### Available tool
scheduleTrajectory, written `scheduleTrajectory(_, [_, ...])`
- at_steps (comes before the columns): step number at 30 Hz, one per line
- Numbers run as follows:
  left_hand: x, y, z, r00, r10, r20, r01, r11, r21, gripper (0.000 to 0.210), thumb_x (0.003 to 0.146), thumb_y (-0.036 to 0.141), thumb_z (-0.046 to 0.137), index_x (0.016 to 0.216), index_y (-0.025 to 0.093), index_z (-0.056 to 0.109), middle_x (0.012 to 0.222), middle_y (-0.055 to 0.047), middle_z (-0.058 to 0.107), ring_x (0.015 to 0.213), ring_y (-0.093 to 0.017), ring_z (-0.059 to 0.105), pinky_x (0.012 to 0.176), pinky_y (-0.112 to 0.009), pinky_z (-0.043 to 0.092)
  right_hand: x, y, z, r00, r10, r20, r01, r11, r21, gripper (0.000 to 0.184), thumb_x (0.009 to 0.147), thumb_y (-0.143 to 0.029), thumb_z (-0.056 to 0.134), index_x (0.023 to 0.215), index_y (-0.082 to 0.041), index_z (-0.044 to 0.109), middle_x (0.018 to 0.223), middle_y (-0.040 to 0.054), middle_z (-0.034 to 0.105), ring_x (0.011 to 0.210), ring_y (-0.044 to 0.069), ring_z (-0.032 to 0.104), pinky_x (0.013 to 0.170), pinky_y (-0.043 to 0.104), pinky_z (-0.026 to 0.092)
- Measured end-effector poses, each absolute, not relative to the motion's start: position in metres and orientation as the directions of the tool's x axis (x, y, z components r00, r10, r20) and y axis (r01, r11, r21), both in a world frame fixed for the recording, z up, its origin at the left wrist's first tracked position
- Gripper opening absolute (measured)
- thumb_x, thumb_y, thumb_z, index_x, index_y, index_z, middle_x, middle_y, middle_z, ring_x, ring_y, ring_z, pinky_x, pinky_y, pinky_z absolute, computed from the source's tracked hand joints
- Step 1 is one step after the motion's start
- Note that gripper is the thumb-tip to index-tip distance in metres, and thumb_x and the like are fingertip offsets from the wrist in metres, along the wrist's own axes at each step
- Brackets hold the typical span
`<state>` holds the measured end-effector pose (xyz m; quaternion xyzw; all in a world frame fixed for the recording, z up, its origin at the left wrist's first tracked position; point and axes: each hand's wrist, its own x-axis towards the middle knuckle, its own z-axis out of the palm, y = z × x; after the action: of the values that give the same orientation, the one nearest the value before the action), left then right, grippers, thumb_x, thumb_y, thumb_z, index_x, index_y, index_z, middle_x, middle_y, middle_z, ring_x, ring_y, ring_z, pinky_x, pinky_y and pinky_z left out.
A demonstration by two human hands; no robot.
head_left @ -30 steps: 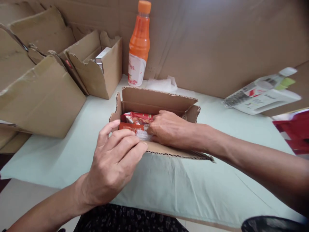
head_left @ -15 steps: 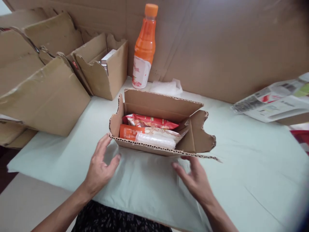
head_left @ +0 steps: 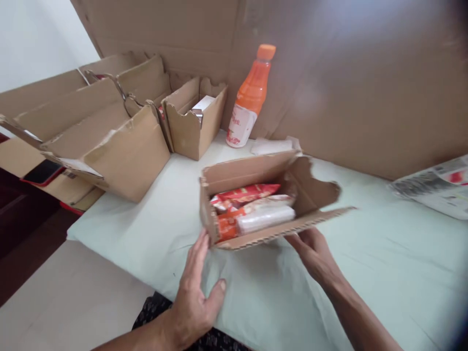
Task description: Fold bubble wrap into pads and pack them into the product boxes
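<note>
Cardboard box (head_left: 317, 190) | left hand (head_left: 193, 298): near-left corner | right hand (head_left: 315, 253): near wall

It looks like a makeshift corner, perhaps in somebody's home, though too little shows past it to be sure. A pale green cloth (head_left: 395, 273) is spread before a tall cardboard sheet (head_left: 351, 92), with rough-cut boxes (head_left: 135, 156), an orange bottle (head_left: 248, 100) and, nearer, a cardboard box (head_left: 252, 172) of bright packets (head_left: 252, 195).
</note>
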<state>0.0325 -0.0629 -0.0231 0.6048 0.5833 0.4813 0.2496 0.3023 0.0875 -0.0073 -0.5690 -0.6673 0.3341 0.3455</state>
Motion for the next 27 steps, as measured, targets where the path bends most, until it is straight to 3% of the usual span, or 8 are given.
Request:
scheduleTrajectory(3, [-0.001, -0.075, -0.036, -0.285, 0.920, 0.268, 0.462, -0.113, 0.879, 0.079, 0.094, 0.017, 0.057, 0.163, 0.032, 0.021, 0.166, -0.012, 0.037, 0.150, -0.032, 0.043, 0.118, -0.052, 0.047, 0.220, 0.133, -0.009, -0.313, 0.941, 0.130, 0.345, 0.240, -0.907, 0.051, 0.089, -0.053, 0.065, 0.129, -0.022, 0.061, 0.128, 0.0119, 0.069, 0.110, 0.027, 0.068, 0.095, 0.044, 0.057])
scheduleTrajectory(7, [-0.031, -0.074, -0.044, -0.449, 0.883, 0.138, 0.354, 0.034, 0.935, 0.076, 0.097, 0.026, 0.059, 0.164, 0.031, 0.021, 0.165, -0.014, 0.036, 0.147, -0.033, 0.045, 0.120, -0.055, 0.042, 0.121, 0.164, -0.032, -0.328, 0.912, 0.246, 0.238, 0.332, -0.913, 0.067, 0.089, -0.044, 0.062, 0.150, -0.021, 0.046, 0.155, 0.0160, 0.049, 0.139, 0.029, 0.052, 0.112, 0.050, 0.048])
scheduleTrajectory(15, [-0.039, -0.043, -0.042, -0.474, 0.870, 0.133, 0.269, 0.000, 0.963, 0.077, 0.097, 0.027, 0.058, 0.163, 0.031, 0.020, 0.165, -0.016, 0.032, 0.151, -0.032, 0.040, 0.121, -0.054, 0.041, 0.091, 0.126, -0.047, -0.564, 0.790, 0.239, 0.482, 0.550, -0.683, 0.067, 0.087, -0.023, 0.056, 0.153, -0.016, 0.046, 0.156, 0.0158, 0.051, 0.149, 0.030, 0.042, 0.123, 0.055, 0.034])
scheduleTrajectory(22, [-0.047, -0.014, -0.042, -0.450, 0.875, 0.177, 0.296, -0.041, 0.954, 0.077, 0.094, 0.026, 0.061, 0.162, 0.034, 0.024, 0.170, -0.012, 0.024, 0.155, -0.032, 0.032, 0.122, -0.053, 0.040, 0.069, 0.141, -0.028, -0.615, 0.782, 0.101, 0.605, 0.551, -0.575, 0.063, 0.088, -0.018, 0.058, 0.151, -0.012, 0.050, 0.152, 0.0173, 0.056, 0.150, 0.031, 0.041, 0.120, 0.054, 0.033])
scheduleTrajectory(27, [-0.063, -0.013, -0.047, -0.409, 0.897, 0.170, 0.342, -0.023, 0.939, 0.071, 0.096, 0.028, 0.060, 0.160, 0.032, 0.031, 0.170, -0.012, 0.026, 0.149, -0.031, 0.044, 0.117, -0.047, 0.047, 0.067, 0.137, -0.026, -0.636, 0.769, 0.067, 0.638, 0.572, -0.516, 0.062, 0.092, -0.020, 0.058, 0.153, -0.011, 0.048, 0.155, 0.0168, 0.052, 0.151, 0.031, 0.039, 0.121, 0.052, 0.032])
